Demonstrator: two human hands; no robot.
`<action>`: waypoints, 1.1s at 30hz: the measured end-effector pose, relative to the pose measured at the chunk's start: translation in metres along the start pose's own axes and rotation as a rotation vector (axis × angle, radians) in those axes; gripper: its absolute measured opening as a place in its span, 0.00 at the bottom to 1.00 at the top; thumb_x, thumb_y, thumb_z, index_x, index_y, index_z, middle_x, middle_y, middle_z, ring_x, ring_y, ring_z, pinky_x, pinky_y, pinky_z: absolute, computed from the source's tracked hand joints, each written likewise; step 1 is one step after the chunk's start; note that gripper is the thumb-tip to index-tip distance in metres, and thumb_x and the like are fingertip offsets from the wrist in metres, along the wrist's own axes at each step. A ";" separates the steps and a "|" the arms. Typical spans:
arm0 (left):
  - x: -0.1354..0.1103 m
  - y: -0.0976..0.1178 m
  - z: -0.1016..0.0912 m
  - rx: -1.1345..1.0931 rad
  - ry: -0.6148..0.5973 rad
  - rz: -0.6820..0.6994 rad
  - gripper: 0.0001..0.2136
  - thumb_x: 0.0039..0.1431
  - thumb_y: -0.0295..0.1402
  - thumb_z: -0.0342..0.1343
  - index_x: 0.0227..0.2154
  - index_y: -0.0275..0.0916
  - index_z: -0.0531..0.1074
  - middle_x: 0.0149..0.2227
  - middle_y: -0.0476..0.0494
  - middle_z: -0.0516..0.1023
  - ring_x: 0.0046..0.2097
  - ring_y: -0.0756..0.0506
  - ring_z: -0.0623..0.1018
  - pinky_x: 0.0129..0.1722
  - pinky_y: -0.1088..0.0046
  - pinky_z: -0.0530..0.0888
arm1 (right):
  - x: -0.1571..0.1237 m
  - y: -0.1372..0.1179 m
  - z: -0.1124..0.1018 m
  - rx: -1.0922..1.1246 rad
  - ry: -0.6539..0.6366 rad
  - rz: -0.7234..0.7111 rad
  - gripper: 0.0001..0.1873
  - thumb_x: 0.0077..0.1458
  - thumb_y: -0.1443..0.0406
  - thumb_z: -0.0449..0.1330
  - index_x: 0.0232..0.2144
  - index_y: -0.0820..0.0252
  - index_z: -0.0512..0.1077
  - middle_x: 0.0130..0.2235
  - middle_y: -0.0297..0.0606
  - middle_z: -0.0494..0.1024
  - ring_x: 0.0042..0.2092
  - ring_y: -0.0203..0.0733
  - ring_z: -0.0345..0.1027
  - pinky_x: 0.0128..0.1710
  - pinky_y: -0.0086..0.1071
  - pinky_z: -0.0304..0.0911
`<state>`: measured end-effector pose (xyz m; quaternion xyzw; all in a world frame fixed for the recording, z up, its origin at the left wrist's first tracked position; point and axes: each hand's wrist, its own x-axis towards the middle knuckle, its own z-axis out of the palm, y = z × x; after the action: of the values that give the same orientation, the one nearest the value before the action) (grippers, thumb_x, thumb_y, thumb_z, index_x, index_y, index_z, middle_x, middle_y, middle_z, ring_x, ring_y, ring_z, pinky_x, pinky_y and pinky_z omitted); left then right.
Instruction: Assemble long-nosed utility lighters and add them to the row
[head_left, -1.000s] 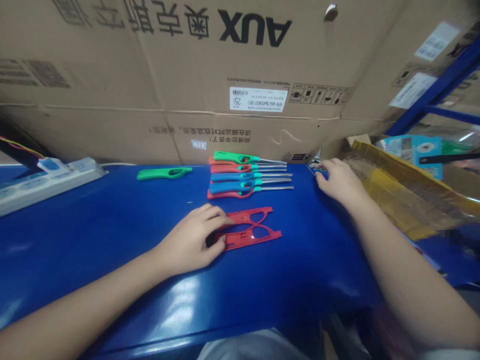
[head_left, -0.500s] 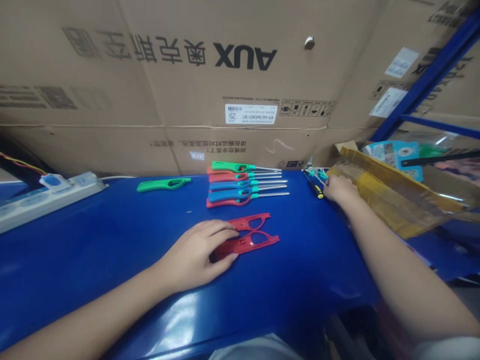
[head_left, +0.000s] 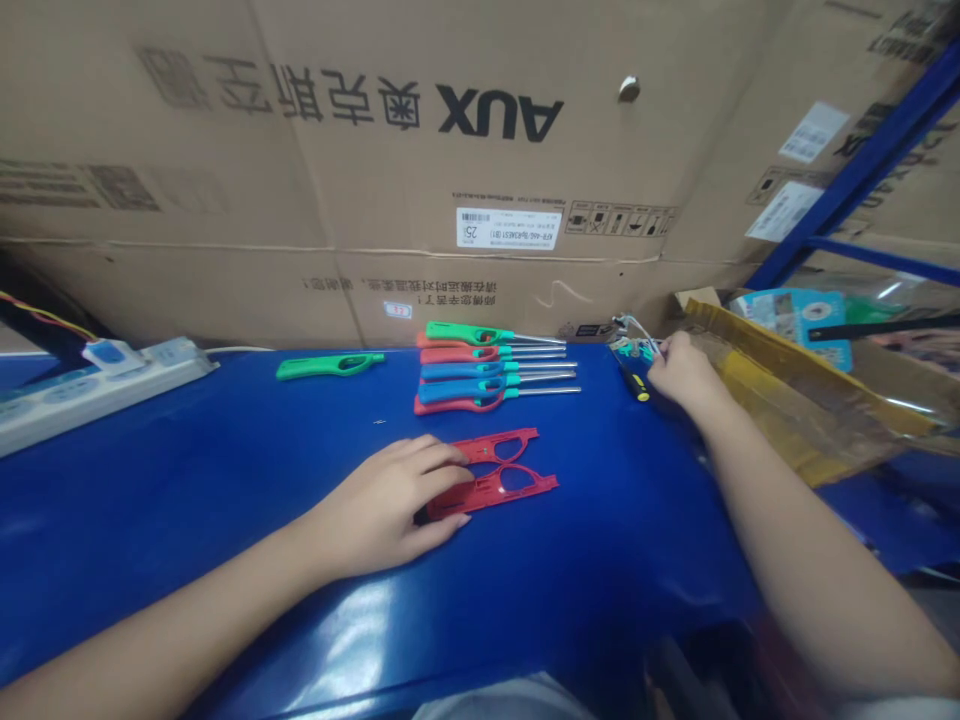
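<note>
Two open red lighter casing halves (head_left: 517,484) lie side by side on the blue table, hollow faces up. Over their left ends curls my left hand (head_left: 409,500), thumb on the near side, fingers across both. At the back right, my right hand (head_left: 684,372) has its fingertips pinched together at a small heap of turquoise and metal parts (head_left: 636,348). A thin pale strand runs from the heap to those fingertips; what exactly they grip is hidden. Beside the heap lies a screwdriver with a black and yellow handle (head_left: 637,387).
Several long-nosed lighters (head_left: 461,390) in green, red and blue lie in a row at the back. Left of them are a green lighter casing (head_left: 330,366) and a white power strip (head_left: 157,375). A taped cardboard box (head_left: 787,400) stands right, with a large carton (head_left: 337,200) behind.
My right hand has pulled slightly back from the parts heap, and the pale strand at its fingertips now stands more raised. My left hand stays on the red casing halves. The view shifted slightly.
</note>
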<state>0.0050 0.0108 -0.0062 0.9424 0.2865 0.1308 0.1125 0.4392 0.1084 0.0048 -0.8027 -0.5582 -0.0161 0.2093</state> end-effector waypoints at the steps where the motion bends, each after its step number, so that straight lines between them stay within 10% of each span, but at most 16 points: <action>1: 0.000 0.000 -0.002 0.006 -0.017 -0.005 0.13 0.68 0.39 0.55 0.52 0.45 0.74 0.54 0.43 0.77 0.52 0.39 0.76 0.51 0.58 0.74 | -0.002 -0.004 -0.002 0.055 -0.004 -0.033 0.14 0.59 0.60 0.60 0.45 0.60 0.67 0.39 0.50 0.78 0.41 0.54 0.74 0.39 0.42 0.68; 12: -0.002 -0.002 -0.024 0.038 -0.151 -0.050 0.09 0.61 0.36 0.59 0.43 0.41 0.74 0.45 0.44 0.75 0.44 0.40 0.75 0.47 0.60 0.72 | -0.080 -0.078 -0.009 0.543 -0.387 -0.465 0.17 0.63 0.48 0.52 0.36 0.54 0.63 0.31 0.31 0.68 0.29 0.37 0.62 0.31 0.31 0.63; 20: -0.004 -0.008 -0.026 0.091 -0.143 -0.041 0.09 0.58 0.37 0.60 0.39 0.41 0.72 0.39 0.45 0.73 0.40 0.41 0.74 0.46 0.61 0.70 | -0.129 -0.099 -0.001 0.345 -0.248 -0.946 0.06 0.68 0.60 0.55 0.40 0.55 0.68 0.38 0.37 0.76 0.37 0.39 0.70 0.37 0.32 0.64; 33: 0.000 -0.010 -0.016 0.050 -0.027 -0.033 0.16 0.64 0.48 0.59 0.43 0.39 0.74 0.42 0.42 0.76 0.42 0.41 0.76 0.43 0.63 0.72 | -0.129 -0.097 0.005 0.271 -0.154 -1.103 0.15 0.69 0.60 0.54 0.29 0.57 0.67 0.28 0.33 0.71 0.29 0.35 0.63 0.29 0.29 0.55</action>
<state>-0.0050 0.0210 0.0062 0.9418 0.3035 0.1089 0.0948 0.3018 0.0232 -0.0025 -0.3575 -0.9052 0.0070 0.2296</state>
